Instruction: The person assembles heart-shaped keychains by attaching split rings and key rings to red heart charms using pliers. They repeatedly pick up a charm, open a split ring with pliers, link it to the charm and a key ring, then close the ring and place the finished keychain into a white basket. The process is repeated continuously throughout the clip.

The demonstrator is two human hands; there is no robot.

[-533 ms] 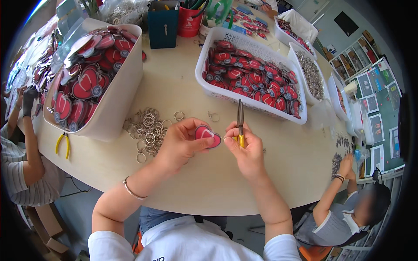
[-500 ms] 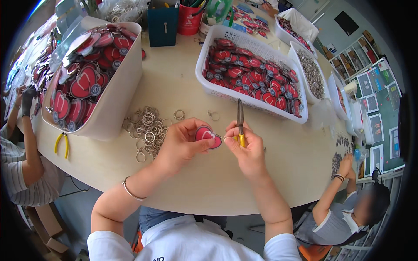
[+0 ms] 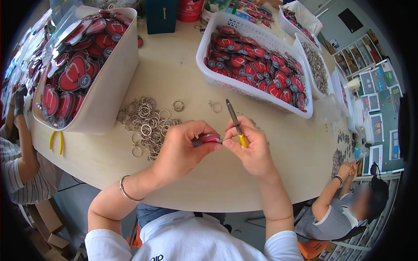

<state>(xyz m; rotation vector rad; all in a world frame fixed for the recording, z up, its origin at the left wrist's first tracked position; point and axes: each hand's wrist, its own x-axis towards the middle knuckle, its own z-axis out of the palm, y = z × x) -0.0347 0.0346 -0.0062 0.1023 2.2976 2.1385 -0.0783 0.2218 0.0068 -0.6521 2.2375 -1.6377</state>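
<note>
My left hand (image 3: 183,145) pinches a red heart-shaped charm (image 3: 210,138) between thumb and fingers, seen nearly edge-on. Its small metal fitting points toward my right hand (image 3: 251,148), whose thumb and forefinger close right beside it; whether they grip a tiny ring there, I cannot tell. The same right hand also keeps hold of yellow-handled pliers (image 3: 234,118), jaws pointing up and slightly left, away from the charm. Beyond my left hand lies a heap of metal key rings (image 3: 146,127), with one loose ring (image 3: 178,105) near it. Another ring (image 3: 215,106) with a small fitting lies farther right.
A tall white bin (image 3: 114,82) of red charms stands left, a white basket (image 3: 261,96) of more ahead. Another pair of yellow-handled pliers (image 3: 56,142) lies below the bin. A co-worker's hands (image 3: 346,169) work at the right edge, another person's arm (image 3: 25,139) at left.
The charm has turned from showing its red face to nearly edge-on. The pliers in my right hand have tipped leftward. My view has shifted slightly.
</note>
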